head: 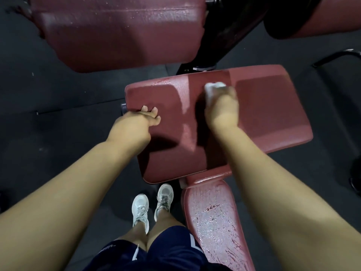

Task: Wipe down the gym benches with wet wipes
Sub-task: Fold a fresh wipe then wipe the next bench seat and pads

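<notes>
Crumpled white wet wipe [214, 89] on wet-streaked maroon bench pad [273, 114]

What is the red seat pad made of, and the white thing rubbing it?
The red seat pad looks like vinyl or fake leather over padding: pebbly grain, rounded edges, shiny where wet. The white thing gripped in the right hand looks like a soft, crumpled wipe, but it's blurred, so I can't be sure.
</notes>
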A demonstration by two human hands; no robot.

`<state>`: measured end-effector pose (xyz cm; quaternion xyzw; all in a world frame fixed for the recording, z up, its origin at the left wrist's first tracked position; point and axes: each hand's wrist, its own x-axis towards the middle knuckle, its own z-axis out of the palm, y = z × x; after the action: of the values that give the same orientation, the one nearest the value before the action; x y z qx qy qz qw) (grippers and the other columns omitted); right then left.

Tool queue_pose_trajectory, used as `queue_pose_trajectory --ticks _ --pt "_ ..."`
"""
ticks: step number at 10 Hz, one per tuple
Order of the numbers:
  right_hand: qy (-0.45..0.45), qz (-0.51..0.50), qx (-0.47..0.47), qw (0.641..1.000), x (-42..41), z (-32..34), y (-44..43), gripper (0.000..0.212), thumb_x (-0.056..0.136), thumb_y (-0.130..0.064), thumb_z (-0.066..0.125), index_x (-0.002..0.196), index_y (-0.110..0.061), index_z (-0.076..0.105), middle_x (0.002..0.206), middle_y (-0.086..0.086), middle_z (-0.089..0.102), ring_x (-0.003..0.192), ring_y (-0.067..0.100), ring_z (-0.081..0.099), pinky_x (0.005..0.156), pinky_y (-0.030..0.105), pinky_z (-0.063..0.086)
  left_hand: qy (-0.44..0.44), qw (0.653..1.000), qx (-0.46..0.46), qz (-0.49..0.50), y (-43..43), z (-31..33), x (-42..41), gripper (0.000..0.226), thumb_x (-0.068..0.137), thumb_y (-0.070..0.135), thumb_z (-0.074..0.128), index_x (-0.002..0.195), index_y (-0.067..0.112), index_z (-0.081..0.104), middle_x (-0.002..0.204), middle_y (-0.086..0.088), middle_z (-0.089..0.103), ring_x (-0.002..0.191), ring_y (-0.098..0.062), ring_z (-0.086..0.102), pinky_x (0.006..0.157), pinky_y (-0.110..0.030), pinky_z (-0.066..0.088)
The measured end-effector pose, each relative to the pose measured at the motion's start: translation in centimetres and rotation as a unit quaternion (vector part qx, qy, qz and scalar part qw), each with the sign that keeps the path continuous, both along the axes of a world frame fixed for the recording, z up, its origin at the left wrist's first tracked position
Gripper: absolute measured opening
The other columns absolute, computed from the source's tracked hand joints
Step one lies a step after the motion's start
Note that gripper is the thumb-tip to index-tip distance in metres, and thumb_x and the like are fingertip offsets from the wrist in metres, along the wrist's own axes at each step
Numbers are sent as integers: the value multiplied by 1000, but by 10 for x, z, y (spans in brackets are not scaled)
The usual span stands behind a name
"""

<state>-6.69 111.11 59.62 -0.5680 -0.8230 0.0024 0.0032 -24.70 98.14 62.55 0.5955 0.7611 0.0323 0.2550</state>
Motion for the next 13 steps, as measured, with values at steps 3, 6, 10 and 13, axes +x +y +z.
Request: queue_pose_trajectory --ticks 3,6,10,13 --pt "167 31 -48 984 26 -4 38 30 96 -16 45 120 -8 60 122 11 57 115 23 50 82 7 31 17 1000 -11 1 0 3 2 61 89 0 40 142 28 39 150 0 32 133 -28 37 104 -38 35" --pt "146 232 -101 956 -35 -2 7 21 91 -27 55 109 -24 66 118 -4 62 105 5 52 88 7 31 17 1000 -15 11 10 12 7 55 84 -2 45 130 26 55 147 5 40 136 -16 35 109 -30 31" --pt "144 31 -2 989 64 -5 52 30 90 -10 43 112 -11 63 121 12 59 110 28 52 90 26 36 -10 993 -60 -98 46 4 65 72 84 -6 35 147 27 26 159 5 4 146 -18 5 118 -33 13" --pt "173 -112 -14 978 150 8 28 31 99 -28 47 119 -10 64 123 16 55 112 27 51 94 21 36 9 994 -37 -103 38 -5 66 78 81 -14 29 149 25 21 158 5 0 146 -21 0 117 -30 9"
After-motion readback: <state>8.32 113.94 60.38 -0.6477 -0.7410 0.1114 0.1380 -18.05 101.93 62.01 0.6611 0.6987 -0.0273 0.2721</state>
